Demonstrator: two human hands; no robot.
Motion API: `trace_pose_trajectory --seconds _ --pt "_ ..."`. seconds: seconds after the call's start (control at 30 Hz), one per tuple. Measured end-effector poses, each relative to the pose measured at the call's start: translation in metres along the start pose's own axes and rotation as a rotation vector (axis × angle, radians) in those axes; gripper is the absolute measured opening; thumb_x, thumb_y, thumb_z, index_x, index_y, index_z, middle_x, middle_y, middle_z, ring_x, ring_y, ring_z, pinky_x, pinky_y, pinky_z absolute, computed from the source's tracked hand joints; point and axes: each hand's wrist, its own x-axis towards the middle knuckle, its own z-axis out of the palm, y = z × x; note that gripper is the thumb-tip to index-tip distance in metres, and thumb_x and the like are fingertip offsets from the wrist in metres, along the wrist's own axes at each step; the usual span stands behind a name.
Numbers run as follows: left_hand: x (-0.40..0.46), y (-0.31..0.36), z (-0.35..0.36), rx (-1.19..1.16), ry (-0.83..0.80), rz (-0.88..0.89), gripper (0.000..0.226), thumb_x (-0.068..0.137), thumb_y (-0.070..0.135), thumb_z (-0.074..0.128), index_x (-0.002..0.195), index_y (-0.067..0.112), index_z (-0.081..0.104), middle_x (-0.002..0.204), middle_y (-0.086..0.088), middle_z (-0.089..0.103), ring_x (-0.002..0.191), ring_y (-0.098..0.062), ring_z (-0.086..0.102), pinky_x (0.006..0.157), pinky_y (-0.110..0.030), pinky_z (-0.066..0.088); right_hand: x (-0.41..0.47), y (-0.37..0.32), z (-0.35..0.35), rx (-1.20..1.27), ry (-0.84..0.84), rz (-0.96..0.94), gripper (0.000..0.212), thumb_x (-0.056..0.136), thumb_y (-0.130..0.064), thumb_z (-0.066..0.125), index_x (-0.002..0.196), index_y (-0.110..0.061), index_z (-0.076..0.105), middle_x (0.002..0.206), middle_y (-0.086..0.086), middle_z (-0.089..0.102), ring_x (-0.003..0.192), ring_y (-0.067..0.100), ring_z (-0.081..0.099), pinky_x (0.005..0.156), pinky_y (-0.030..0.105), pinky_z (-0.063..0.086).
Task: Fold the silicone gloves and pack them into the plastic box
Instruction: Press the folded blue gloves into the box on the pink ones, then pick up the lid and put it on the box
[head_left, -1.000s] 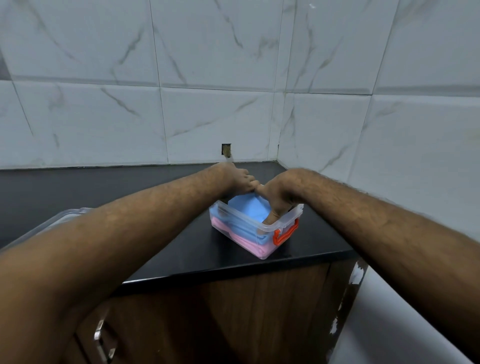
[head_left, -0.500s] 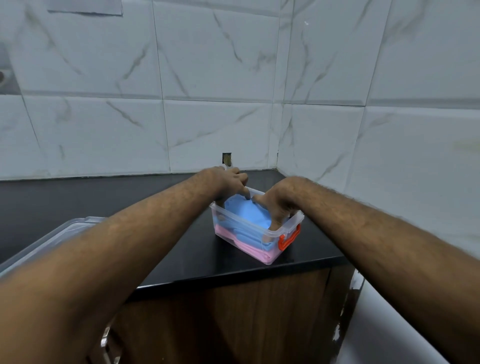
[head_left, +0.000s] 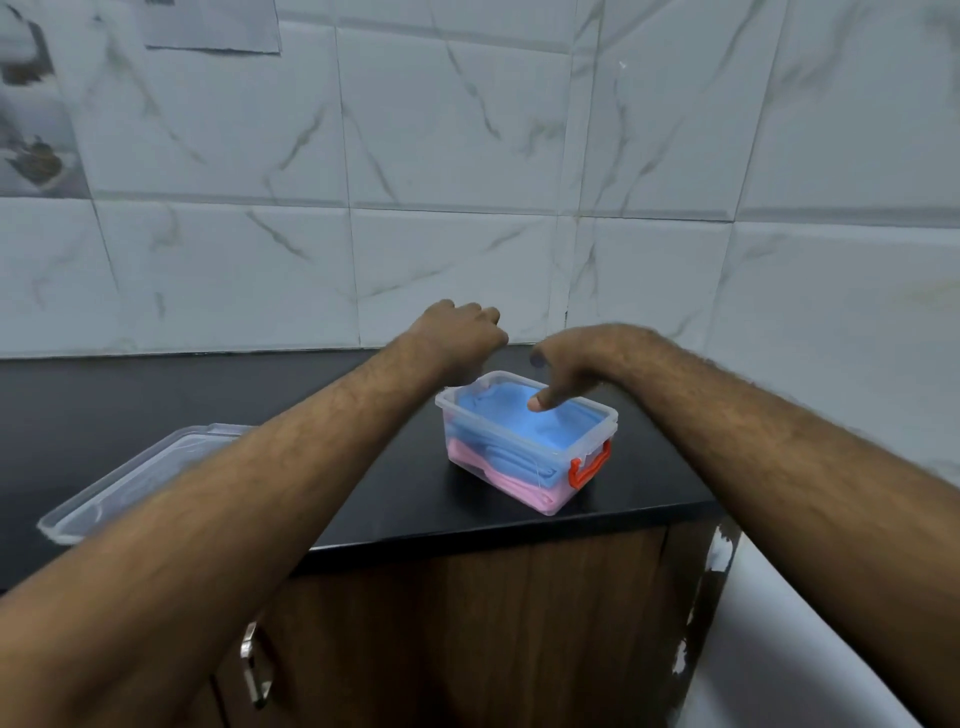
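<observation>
Plastic box (head_left: 524, 457): 1 | blue glove (head_left: 524, 423): 1 | pink glove (head_left: 519, 486): 1 | clear lid (head_left: 130, 483): 1 | orange latch (head_left: 589, 465): 1 | left hand (head_left: 457, 332), right hand (head_left: 576, 364): 2 | bench (head_left: 363, 467): 1

both forearms bare to the frame edge, no sleeves in view. visible hair along both forearms. left hand (head_left: 457, 332) and right hand (head_left: 569, 364) bare: no gloves, rings, watch or wristband seen. right hand slightly motion-blurred.
</observation>
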Motion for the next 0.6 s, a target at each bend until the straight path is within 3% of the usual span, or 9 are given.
trace_pose_trajectory --seconds 0.2,0.33,0.5,0.6 --pt "-0.045 -0.001 0.007 -0.125 0.047 -0.206 0.039 0.096 0.030 0.060 0.134 0.023 0.059 0.132 -0.003 0.055 0.122 -0.025 0.053 0.090 -0.038 0.039 -0.002 -0.041 0.001 0.065 0.185 -0.079 0.060 0.091 -0.054 0.065 0.134 -0.014 0.057 0.124 0.005 0.064 0.110 0.025 0.061 0.095 0.039 0.051" --pt "-0.089 -0.006 0.027 -0.209 0.030 -0.353 0.042 0.096 0.035 0.061 0.136 0.021 0.057 0.134 -0.005 0.055 0.125 -0.027 0.052 0.098 -0.043 0.040 -0.007 -0.075 0.012 0.123 0.314 -0.130 0.050 0.089 -0.052 0.065 0.125 -0.017 0.062 0.114 0.006 0.060 0.095 0.025 0.058 0.081 0.038 0.052" --pt "-0.146 -0.008 0.055 -0.280 0.000 -0.522 0.048 0.097 0.044 0.061 0.138 0.019 0.055 0.136 -0.007 0.054 0.129 -0.028 0.050 0.102 -0.045 0.039 -0.012 -0.125 0.032 0.168 0.423 -0.206 0.051 0.092 -0.050 0.064 0.133 -0.020 0.057 0.131 0.011 0.052 0.121 0.030 0.052 0.095 0.044 0.044" --pt "-0.175 -0.007 0.073 -0.291 0.003 -0.627 0.048 0.096 0.045 0.062 0.135 0.017 0.057 0.134 -0.009 0.056 0.127 -0.030 0.052 0.101 -0.047 0.042 -0.011 -0.160 0.048 0.178 0.506 -0.273 0.049 0.094 -0.048 0.062 0.133 -0.019 0.056 0.130 0.011 0.052 0.121 0.031 0.051 0.095 0.046 0.043"
